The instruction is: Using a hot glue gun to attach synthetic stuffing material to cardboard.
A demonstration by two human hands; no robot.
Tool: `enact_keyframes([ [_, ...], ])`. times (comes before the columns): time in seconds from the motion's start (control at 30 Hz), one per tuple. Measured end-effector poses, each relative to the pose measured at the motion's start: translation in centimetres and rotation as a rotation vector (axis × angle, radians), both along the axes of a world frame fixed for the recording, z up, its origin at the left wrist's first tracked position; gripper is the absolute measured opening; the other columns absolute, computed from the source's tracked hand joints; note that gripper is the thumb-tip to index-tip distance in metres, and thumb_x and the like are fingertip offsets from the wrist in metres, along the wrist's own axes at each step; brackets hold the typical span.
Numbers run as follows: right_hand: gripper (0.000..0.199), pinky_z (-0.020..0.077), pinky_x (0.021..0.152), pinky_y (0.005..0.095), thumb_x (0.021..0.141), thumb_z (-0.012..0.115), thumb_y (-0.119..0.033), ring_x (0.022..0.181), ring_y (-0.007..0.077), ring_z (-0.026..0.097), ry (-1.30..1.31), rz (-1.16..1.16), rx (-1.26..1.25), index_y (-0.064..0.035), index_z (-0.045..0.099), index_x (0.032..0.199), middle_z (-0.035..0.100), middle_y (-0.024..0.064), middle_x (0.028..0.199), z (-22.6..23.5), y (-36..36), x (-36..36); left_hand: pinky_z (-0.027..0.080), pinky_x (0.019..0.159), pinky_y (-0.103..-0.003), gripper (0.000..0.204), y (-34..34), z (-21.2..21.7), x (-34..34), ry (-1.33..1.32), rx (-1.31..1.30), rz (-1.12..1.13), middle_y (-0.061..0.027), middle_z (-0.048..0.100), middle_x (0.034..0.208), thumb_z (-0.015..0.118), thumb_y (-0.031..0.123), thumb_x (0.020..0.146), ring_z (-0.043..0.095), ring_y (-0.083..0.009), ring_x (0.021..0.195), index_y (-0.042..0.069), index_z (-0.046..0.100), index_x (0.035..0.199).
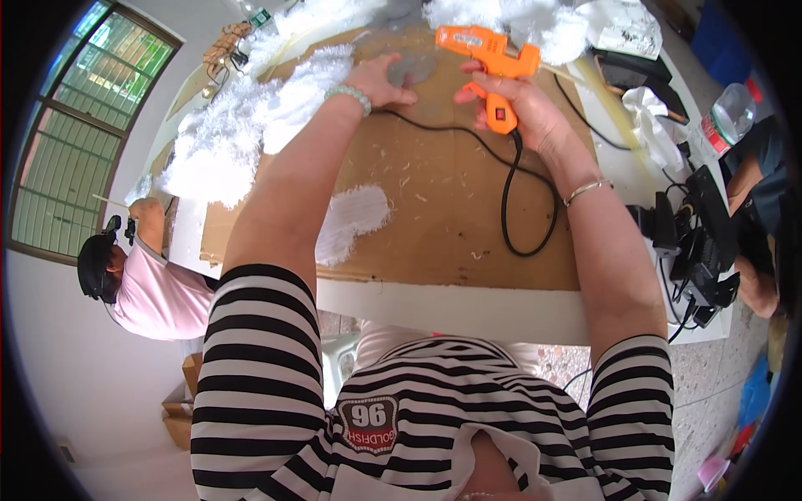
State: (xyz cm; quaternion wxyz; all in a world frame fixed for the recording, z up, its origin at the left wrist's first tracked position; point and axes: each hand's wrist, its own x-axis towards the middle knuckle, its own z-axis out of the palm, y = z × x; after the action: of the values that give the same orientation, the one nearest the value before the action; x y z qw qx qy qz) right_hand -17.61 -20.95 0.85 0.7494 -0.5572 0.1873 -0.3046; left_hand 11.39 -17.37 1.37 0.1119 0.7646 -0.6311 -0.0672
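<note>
My right hand [522,104] grips an orange hot glue gun [489,52] by its handle, above the far part of a brown cardboard sheet [468,217]. From the handle's base a black cord [505,209] loops over the cardboard. To the left of the gun, my left hand [382,83] has its thumb and fingers apart with nothing visible between them. Beside its fingers lies a greyish, see-through patch [413,68], whose kind I cannot make out. White fluffy stuffing [217,150] is heaped left of my left forearm, and a flat white fluffy piece [355,221] rests nearer me.
More stuffing [526,25] lines the far edge. Crumpled white tissue [650,125], a clear plastic bottle [728,121] and black power adapters with cables [702,242] are at the right. A person in pink [163,296] works at the left; another person's arm [748,179] shows far right.
</note>
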Motion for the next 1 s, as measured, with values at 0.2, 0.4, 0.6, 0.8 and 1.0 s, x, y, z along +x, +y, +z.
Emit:
enact_keyframes([
  [0.2, 0.036, 0.0563, 0.059, 0.031, 0.096, 0.062, -0.023, 0.06, 0.0151, 0.062, -0.007, -0.026, 0.032, -0.0063, 0.058, 0.128, 0.071, 0.0154, 0.1, 0.2, 0.2, 0.0, 0.042, 0.111, -0.04, 0.11, 0.4, 0.5, -0.6, 0.016, 0.022, 0.025, -0.0209, 0.053, 0.144, 0.09, 0.047, 0.059, 0.052, -0.0357, 0.132, 0.009, 0.041, 0.15],
  [0.4, 0.032, 0.0564, 0.059, 0.0316, 0.095, 0.065, -0.022, 0.06, 0.0149, 0.062, -0.031, -0.024, 0.067, -0.0077, 0.061, 0.123, 0.072, 0.0148, 0.098, -0.2, 0.0, -0.1, 0.046, 0.107, -0.043, 0.112, 0.6, 0.7, -1.4, -0.018, -0.032, 0.02, -0.0232, 0.058, 0.137, 0.091, 0.04, 0.061, 0.056, -0.0388, 0.127, 0.014, 0.035, 0.154],
  [0.6, 0.032, 0.0563, 0.059, 0.0312, 0.096, 0.065, -0.023, 0.058, 0.0143, 0.061, -0.019, -0.025, 0.088, -0.0094, 0.06, 0.124, 0.071, 0.0143, 0.097, -0.1, -0.3, -0.3, 0.053, 0.091, -0.042, 0.076, 1.2, 1.1, -2.7, 0.022, -0.242, 0.005, -0.0174, 0.069, 0.108, 0.086, 0.028, 0.067, 0.066, -0.0343, 0.103, 0.013, 0.057, 0.136],
  [0.8, 0.037, 0.0569, 0.06, 0.0309, 0.096, 0.065, -0.027, 0.058, 0.0133, 0.061, -0.028, -0.085, 0.082, -0.0088, 0.058, 0.127, 0.071, 0.0135, 0.098, 0.2, -0.3, -0.7, 0.048, 0.061, -0.026, 0.027, 3.0, 4.9, -3.0, 0.466, -0.624, 0.069, 0.0012, 0.06, 0.071, 0.072, 0.008, 0.079, 0.058, -0.0098, 0.066, 0.007, 0.074, 0.106],
  [1.0, 0.044, 0.0555, 0.064, 0.0291, 0.096, 0.065, -0.031, 0.063, 0.0123, 0.06, 0.011, -0.032, -0.03, -0.006, 0.054, 0.131, 0.071, 0.011, 0.1, -0.6, -0.7, -0.4, 0.057, 0.082, -0.034, 0.03, 11.3, 8.6, -1.9, 1.018, -0.797, 0.058, -0.0041, 0.064, 0.084, 0.049, -0.002, 0.087, 0.062, -0.0145, 0.08, -0.001, 0.069, 0.109],
])
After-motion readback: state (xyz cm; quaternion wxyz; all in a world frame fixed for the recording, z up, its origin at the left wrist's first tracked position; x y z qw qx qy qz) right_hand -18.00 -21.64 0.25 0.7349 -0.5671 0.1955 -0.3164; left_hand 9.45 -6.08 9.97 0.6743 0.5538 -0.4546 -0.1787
